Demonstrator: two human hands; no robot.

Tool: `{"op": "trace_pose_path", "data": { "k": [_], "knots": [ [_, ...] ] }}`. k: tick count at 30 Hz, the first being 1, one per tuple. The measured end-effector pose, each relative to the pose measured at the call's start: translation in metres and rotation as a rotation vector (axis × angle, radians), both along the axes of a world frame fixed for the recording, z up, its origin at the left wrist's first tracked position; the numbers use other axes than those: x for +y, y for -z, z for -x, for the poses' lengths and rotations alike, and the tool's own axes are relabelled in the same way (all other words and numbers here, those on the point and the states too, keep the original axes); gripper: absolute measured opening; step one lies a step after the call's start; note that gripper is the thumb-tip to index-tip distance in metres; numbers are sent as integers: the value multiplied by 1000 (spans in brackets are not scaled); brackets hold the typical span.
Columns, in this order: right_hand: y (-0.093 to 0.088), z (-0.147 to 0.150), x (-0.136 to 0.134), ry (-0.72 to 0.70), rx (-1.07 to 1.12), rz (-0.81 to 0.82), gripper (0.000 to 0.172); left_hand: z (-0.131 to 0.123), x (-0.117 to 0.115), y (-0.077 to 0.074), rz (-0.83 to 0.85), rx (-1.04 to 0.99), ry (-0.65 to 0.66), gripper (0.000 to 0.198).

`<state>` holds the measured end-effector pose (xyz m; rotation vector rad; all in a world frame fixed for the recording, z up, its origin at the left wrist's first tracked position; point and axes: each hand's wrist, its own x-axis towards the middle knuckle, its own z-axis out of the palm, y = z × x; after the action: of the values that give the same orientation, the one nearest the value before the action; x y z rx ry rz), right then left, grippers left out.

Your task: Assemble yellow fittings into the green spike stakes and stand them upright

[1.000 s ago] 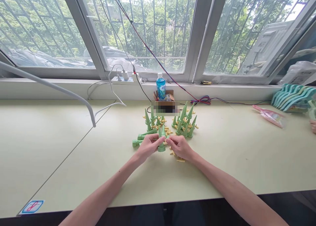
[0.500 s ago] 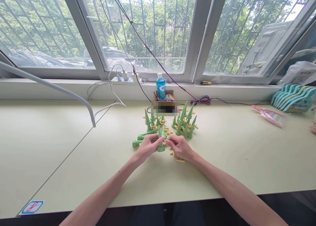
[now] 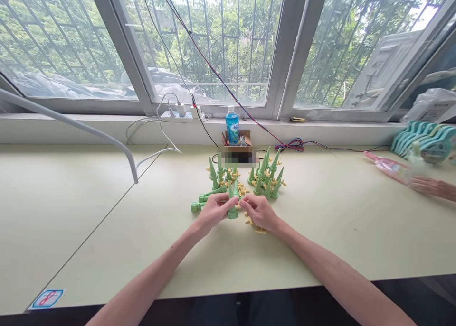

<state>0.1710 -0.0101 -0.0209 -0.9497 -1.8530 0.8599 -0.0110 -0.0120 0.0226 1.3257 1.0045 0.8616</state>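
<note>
My left hand [image 3: 215,208] is closed around a green plant watering spike [image 3: 232,214], held upright with its wide collar at the bottom. Against the spike's right side, my right hand [image 3: 259,211] pinches a small yellow valve [image 3: 238,204], partly hidden by the fingers. Several finished-looking green spikes [image 3: 261,168] with yellow valves stand point-up behind the right hand. More upright spikes [image 3: 213,173] are behind the left hand, and a few others [image 3: 196,206] lie flat beside it. Loose yellow valves [image 3: 261,231] are scattered under and near my right hand.
Behind the spikes, a small cardboard box [image 3: 245,149] stands by a bottle of blue liquid [image 3: 232,126]. At right, another person's hand [image 3: 427,186] is by a pink-rimmed item [image 3: 386,167] and stacked teal pieces [image 3: 422,141]. A white cable [image 3: 121,148] arcs in from the left.
Another person's hand has come further in from the right, with a blurred pale greenish object near it. My own hands have hardly moved and keep their hold.
</note>
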Motion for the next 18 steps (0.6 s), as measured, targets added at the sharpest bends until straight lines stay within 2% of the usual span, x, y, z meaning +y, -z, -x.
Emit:
{"op": "trace_pose_path", "data": {
  "k": [4, 9, 18],
  "knots": [
    [-1, -1, -2, -55, 41, 75, 29, 0, 0, -2, -1, 7, -34, 49],
    [0, -2, -2, -67, 49, 74, 25, 1, 1, -1, -18, 17, -29, 50],
    [-2, -2, 0, -32, 3, 3, 33, 3, 3, 6, -30, 22, 35, 45]
  ]
}}
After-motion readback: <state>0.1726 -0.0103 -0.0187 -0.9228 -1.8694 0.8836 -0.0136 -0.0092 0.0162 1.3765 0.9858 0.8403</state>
